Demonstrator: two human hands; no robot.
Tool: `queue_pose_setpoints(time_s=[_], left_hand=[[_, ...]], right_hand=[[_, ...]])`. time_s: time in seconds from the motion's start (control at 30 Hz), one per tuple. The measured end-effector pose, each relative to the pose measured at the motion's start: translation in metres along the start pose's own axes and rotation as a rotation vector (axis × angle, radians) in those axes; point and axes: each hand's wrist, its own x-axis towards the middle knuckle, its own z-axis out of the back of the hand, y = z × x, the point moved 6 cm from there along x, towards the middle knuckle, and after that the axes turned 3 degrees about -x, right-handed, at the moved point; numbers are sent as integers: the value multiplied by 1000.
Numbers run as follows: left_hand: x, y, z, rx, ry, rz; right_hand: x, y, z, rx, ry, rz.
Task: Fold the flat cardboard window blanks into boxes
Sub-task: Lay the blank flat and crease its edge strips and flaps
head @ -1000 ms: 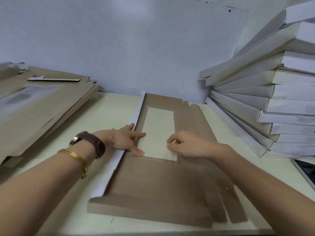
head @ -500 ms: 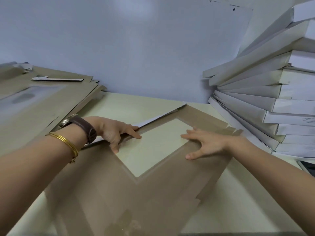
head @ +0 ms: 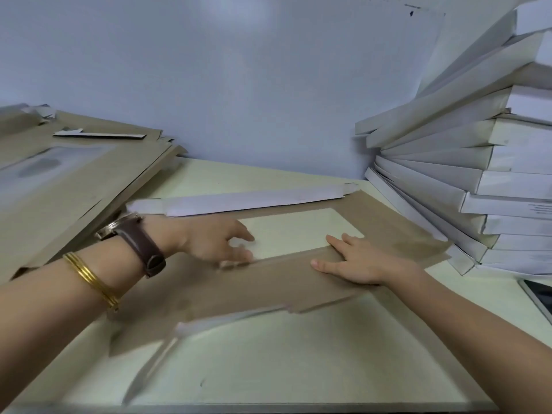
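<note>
Blank [head: 254, 285] looks light yet stiff, best taken by edges; right grip [head: 361, 264] pressed flat, left grip [head: 209, 243] blurred, unclear.

Right hand [head: 358, 261] lies flat on a brown cardboard window blank [head: 268, 282] on a pale surface [head: 298, 369], left hand [head: 215, 243] blurred at its window edge

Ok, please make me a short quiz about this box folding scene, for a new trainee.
1. True or false: the right hand lies flat on the brown cardboard blank.
2. The stack of white boxes stands: A) right of the blank, B) left of it, C) on it.
3. Which wrist wears the watch?
Key: 1 true; 2 A; 3 the left.
</note>
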Motion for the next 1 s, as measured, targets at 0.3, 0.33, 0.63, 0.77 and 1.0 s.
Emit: queue_pose_setpoints(time_s=[0.3,0.33,0.63,0.77,1.0], left_hand=[[-16,-1,-15,-81,222,90],[-14,1,-15,-43,165,93],[-10,16,-2,95,-34,128],[-11,18,4,168,-64,152],[-13,19,3,209,-69,124]], right_hand=[[20,23,7,-83,-129,-237],[22,26,8,-83,-141,-243],[12,22,22,140,-54,32],[-17,7,26,284,70,160],[-36,-11,22,41,-154,250]])
